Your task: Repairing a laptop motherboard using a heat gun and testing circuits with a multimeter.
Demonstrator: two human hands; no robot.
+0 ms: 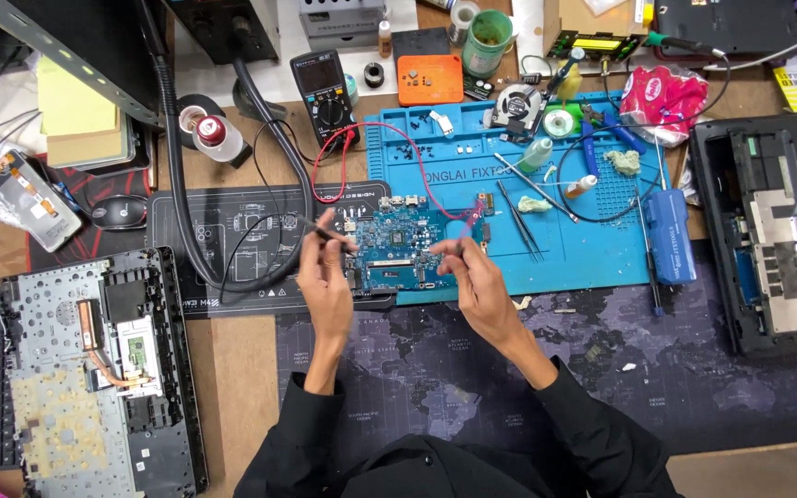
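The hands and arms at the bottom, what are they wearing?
Both arms wear long black sleeves, pushed up a little so the wrists show. The left hand and the right hand are bare: no gloves, and no rings or watch that I can make out. The sleeves are plain, with no markings.

Both hands (398, 272) hold meter probes onto the blue circuit board (403, 247).
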